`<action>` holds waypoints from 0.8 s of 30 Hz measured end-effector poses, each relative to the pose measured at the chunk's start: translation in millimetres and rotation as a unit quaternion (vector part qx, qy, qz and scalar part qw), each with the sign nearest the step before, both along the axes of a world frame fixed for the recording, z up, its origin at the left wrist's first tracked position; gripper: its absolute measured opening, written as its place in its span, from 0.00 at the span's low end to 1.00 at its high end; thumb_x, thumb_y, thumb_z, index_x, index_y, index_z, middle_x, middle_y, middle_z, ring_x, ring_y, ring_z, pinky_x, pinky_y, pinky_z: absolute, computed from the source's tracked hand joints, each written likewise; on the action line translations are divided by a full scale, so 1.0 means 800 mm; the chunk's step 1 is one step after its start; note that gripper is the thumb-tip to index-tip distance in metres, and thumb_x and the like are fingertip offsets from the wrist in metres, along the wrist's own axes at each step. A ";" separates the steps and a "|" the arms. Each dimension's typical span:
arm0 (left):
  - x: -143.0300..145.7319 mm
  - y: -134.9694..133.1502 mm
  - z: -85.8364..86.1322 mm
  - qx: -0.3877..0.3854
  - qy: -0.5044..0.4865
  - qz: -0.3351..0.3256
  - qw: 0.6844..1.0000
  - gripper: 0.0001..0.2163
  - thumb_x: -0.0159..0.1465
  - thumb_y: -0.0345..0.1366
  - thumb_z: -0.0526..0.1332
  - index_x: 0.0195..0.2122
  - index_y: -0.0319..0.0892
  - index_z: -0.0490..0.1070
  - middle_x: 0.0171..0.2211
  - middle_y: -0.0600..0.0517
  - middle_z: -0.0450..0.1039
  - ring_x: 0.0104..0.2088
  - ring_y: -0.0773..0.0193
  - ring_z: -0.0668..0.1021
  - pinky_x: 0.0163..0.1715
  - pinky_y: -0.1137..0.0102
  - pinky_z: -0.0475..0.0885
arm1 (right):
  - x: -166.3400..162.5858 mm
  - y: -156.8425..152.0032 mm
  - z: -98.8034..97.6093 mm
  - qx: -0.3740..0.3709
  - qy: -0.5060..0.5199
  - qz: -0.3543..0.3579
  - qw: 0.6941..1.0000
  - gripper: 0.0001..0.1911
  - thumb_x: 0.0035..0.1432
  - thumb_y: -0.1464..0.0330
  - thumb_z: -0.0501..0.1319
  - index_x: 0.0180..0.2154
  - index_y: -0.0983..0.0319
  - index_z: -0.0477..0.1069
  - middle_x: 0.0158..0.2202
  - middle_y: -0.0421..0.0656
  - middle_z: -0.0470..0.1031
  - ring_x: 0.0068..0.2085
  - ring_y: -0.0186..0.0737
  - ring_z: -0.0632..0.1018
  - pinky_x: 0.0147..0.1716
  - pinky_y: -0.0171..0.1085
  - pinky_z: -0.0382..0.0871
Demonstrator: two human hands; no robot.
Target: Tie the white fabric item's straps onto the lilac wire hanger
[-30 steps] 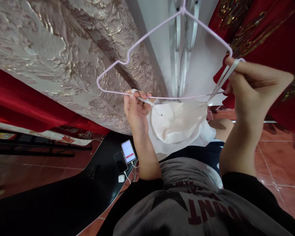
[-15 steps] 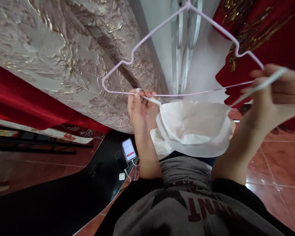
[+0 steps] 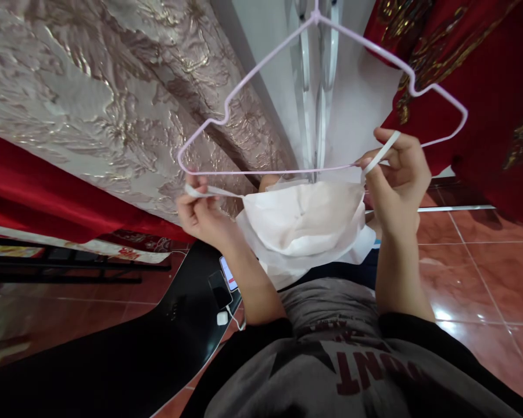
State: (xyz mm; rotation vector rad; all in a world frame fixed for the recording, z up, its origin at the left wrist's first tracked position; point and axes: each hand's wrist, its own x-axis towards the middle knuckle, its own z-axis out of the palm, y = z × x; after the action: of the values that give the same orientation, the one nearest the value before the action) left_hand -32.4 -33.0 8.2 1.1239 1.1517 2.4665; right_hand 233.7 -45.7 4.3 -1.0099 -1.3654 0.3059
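A lilac clothes hanger (image 3: 261, 172) hangs in front of me, its lower bar running level across both hands. Just below it, a thin white garment (image 3: 300, 217) with narrow straps sags open between my arms. Near the hanger's left end, my left hand (image 3: 207, 215) pinches the left strap (image 3: 222, 191) and draws it out sideways. My right hand (image 3: 398, 180) grips the right strap (image 3: 382, 152), which sticks up between the fingers beside the bar. Whether the straps pass around the bar, I cannot tell.
Pinkish embossed cloth (image 3: 126, 116) drapes on the left; red cloth with gold trim (image 3: 462, 87) hangs on the right. On the black bench (image 3: 113, 348) lie two phones, the darker phone (image 3: 220, 289) on a cable, beside a small white case (image 3: 222, 318). Red tiles (image 3: 479, 278) cover the floor.
My left hand has moved left, pulling its strap outward. My right hand has come inward from the hanger's right end to the lower bar. The garment has shifted slightly left.
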 end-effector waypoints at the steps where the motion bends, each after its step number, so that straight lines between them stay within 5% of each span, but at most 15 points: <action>1: -0.004 0.001 0.005 0.013 0.010 0.034 0.999 0.12 0.64 0.21 0.53 0.31 0.46 0.67 0.50 0.53 0.85 0.54 0.59 0.83 0.54 0.61 0.75 | 0.000 0.001 0.000 -0.003 -0.002 0.005 1.000 0.24 0.69 0.48 0.63 0.61 0.47 0.69 0.39 0.42 0.77 0.40 0.44 0.81 0.33 0.44 0.78; 5: -0.008 0.001 0.035 0.050 0.052 0.038 0.997 0.12 0.63 0.20 0.58 0.29 0.47 0.67 0.50 0.53 0.85 0.65 0.57 0.78 0.71 0.56 0.66 | 0.001 0.001 -0.002 -0.016 0.004 0.042 0.999 0.27 0.65 0.48 0.68 0.60 0.48 0.69 0.39 0.41 0.78 0.38 0.43 0.80 0.31 0.43 0.76; 10: -0.016 0.008 0.058 0.064 0.119 -0.025 0.990 0.04 0.74 0.29 0.65 0.42 0.46 0.77 0.62 0.53 0.80 0.71 0.60 0.72 0.75 0.57 0.62 | 0.001 0.001 -0.003 -0.006 0.028 0.067 0.997 0.27 0.63 0.50 0.70 0.59 0.49 0.70 0.38 0.40 0.78 0.35 0.40 0.79 0.27 0.41 0.73; 16: -0.035 0.022 0.073 0.048 0.227 -0.117 0.966 0.09 0.75 0.32 0.66 0.53 0.40 0.84 0.53 0.52 0.85 0.57 0.56 0.82 0.66 0.58 0.73 | 0.006 0.004 -0.004 -0.025 0.012 0.049 0.998 0.29 0.63 0.47 0.68 0.61 0.48 0.68 0.41 0.41 0.77 0.38 0.42 0.80 0.29 0.42 0.76; 20: -0.036 0.031 0.103 -0.053 0.350 -0.150 0.923 0.07 0.72 0.25 0.69 0.47 0.39 0.86 0.40 0.53 0.80 0.43 0.62 0.79 0.48 0.69 0.75 | 0.008 0.003 -0.005 -0.039 -0.007 0.050 0.998 0.29 0.65 0.47 0.67 0.62 0.48 0.66 0.44 0.43 0.77 0.41 0.44 0.80 0.32 0.43 0.78; 24: -0.034 0.050 0.118 -0.126 0.287 -0.191 0.930 0.15 0.73 0.15 0.58 0.38 0.36 0.82 0.25 0.56 0.68 0.30 0.66 0.72 0.39 0.70 0.69 | 0.008 -0.002 -0.005 -0.037 -0.007 0.059 0.998 0.29 0.65 0.48 0.67 0.62 0.47 0.65 0.46 0.43 0.76 0.39 0.42 0.79 0.31 0.42 0.77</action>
State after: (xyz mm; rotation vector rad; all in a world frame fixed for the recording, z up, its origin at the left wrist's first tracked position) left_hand -60.0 6.7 102.6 1.8438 1.1895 1.6845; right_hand 239.7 -47.0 0.2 -0.9961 -1.4388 0.4405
